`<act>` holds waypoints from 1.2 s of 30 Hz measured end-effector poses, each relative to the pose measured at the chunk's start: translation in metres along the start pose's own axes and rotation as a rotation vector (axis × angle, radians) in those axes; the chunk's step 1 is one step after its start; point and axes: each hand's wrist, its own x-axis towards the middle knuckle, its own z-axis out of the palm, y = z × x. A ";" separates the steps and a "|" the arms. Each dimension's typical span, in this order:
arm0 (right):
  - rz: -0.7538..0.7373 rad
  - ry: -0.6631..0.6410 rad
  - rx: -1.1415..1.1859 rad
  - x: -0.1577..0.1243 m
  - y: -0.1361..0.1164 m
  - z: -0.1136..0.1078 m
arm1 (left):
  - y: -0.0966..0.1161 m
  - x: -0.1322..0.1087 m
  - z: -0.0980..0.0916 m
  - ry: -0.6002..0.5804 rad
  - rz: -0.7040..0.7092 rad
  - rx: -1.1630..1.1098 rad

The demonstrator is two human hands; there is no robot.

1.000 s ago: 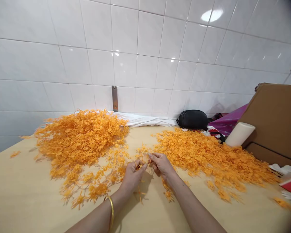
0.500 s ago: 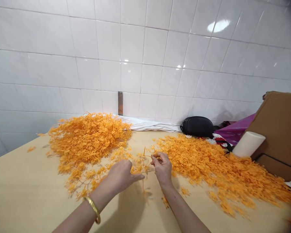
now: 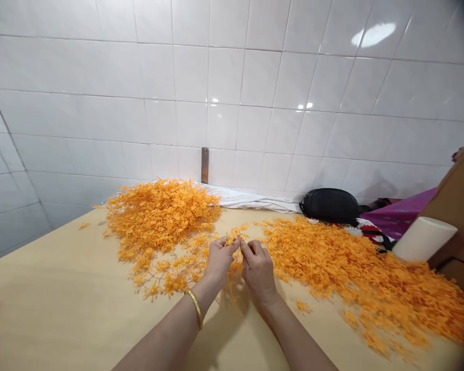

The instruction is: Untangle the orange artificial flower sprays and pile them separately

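My left hand (image 3: 218,262), with a gold bangle at its wrist, pinches a small orange plastic flower (image 3: 231,239) between thumb and fingers. Right beside it, my right hand (image 3: 258,270) is closed in a pinch, its fingertips meeting those of the left at an orange stem that they mostly hide. More orange sprigs show just behind and below the fingertips. To the left rises a heaped pile of branched orange flower sprigs (image 3: 158,216). A wide, flatter pile of loose orange flowers (image 3: 332,257) spreads to the right.
A black pouch (image 3: 330,205) sits at the back by the tiled wall, near a white cloth (image 3: 251,200). At the right are a white roll (image 3: 424,239), a purple cloth (image 3: 402,211) and a brown cardboard box (image 3: 458,206). A single flower (image 3: 303,307) lies on the wooden table (image 3: 73,304).
My left hand has gone from spread over the sprigs to pinching a flower against my right fingertips. The two hands have come together. The view has turned slightly left.
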 end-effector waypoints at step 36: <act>0.323 -0.013 0.337 0.002 -0.002 -0.004 | -0.042 -0.002 -0.018 -0.328 -0.327 -0.223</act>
